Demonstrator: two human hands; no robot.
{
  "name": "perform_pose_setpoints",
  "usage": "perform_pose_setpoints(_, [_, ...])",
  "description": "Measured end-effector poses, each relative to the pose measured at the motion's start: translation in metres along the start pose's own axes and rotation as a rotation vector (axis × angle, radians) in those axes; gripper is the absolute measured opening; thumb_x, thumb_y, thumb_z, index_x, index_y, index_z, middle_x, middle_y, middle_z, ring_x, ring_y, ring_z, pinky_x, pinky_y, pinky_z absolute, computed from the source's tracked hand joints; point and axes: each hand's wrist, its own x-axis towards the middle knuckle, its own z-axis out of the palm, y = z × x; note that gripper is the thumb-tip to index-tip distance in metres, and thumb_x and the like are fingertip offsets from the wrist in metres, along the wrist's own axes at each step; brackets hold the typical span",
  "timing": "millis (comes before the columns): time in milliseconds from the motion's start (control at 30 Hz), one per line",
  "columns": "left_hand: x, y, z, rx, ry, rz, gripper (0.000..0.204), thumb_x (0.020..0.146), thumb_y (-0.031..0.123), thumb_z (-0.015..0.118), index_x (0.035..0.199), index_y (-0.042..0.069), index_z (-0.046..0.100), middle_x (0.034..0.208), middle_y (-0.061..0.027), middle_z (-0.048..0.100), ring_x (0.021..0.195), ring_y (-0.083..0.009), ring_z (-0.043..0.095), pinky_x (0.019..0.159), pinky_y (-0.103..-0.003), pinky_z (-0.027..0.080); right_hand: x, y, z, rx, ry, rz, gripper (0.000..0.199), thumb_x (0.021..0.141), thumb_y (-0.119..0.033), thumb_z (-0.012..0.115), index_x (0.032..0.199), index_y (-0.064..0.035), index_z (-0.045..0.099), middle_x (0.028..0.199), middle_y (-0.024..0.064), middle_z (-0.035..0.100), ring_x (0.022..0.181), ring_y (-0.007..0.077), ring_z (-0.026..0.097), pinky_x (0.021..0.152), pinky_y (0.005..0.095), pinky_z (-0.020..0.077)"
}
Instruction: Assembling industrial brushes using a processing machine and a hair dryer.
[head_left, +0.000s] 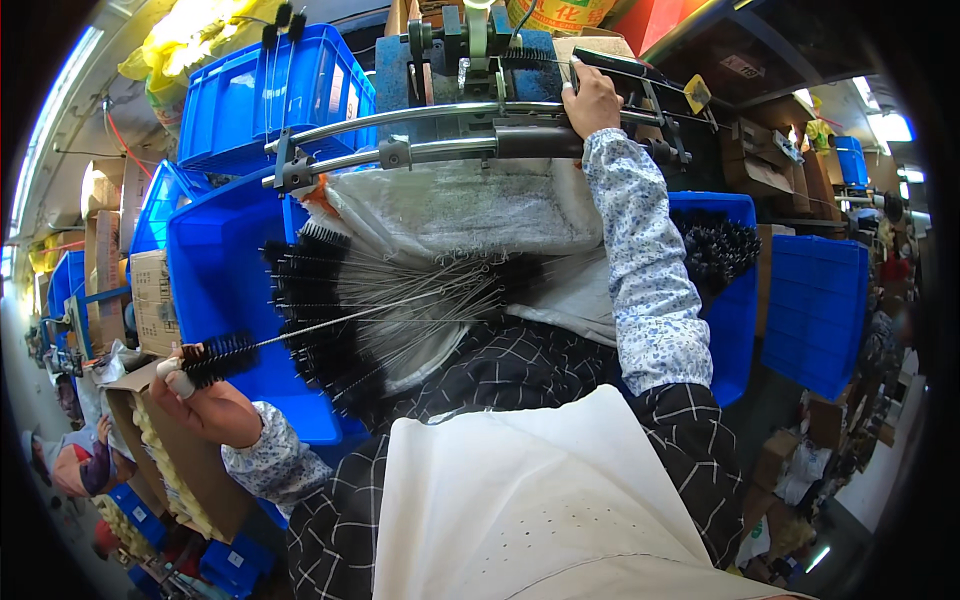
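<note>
At the left, my left hand (pixel 190 395) is closed on the bristled end of a black wire brush (pixel 228 358). There are light wraps on its fingertips. The brush's thin twisted stem slants up to the right, across a fanned pile of similar brushes (pixel 320 300) lying over my lap, their bristles to the left and looped wire ends to the right. My right hand (pixel 592 100) is at the bench machine (pixel 440 130), above its metal rails and beside a black bar (pixel 615 65). Its fingers are bent; what they grip is hidden.
A large blue bin (pixel 225 240) stands left of my lap, with a blue crate (pixel 330 95) behind it. More black brushes fill a blue bin (pixel 735 240) at the right. A cardboard box (pixel 190 470) is near my left forearm. Another person (pixel 85 460) is at the far left.
</note>
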Motion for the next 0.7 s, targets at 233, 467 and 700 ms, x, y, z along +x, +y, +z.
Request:
perform_pose_setpoints(233, [-0.001,-0.002,-0.001,-0.031,0.04,0.0,0.02,0.088,0.018,0.04,0.099,0.002,0.044,0.091,-0.0114,0.052,0.082,-0.0178,0.052,0.074,-0.029,0.044,-0.003,-0.024,0.009,0.066,0.014,-0.031,0.036,0.075,-0.015,0.055,0.11,-0.0064,0.052,0.105,0.0114,0.055,0.097,0.0244,0.051,0.082,0.0403,0.0375])
perform_pose_setpoints(467, [0.003,0.005,-0.012,-0.075,0.125,-0.016,0.019,0.086,0.014,0.044,0.1,0.002,0.045,0.092,-0.0111,0.052,0.085,-0.0182,0.053,0.074,-0.027,0.045,-0.006,-0.045,0.014,0.05,0.032,-0.028,0.033,0.075,-0.013,0.053,0.107,-0.0055,0.053,0.101,0.0095,0.056,0.094,0.023,0.052,0.079,0.0403,0.038])
perform_pose_setpoints(700, [-0.004,0.001,0.005,-0.207,0.05,-0.062,0.02,0.087,0.016,0.044,0.1,0.002,0.045,0.09,-0.0117,0.053,0.083,-0.0178,0.053,0.073,-0.027,0.045,-0.009,-0.086,0.018,0.021,0.025,-0.051,0.021,0.079,-0.01,0.044,0.096,-0.0041,0.055,0.092,0.0075,0.057,0.087,0.021,0.053,0.071,0.037,0.0382])
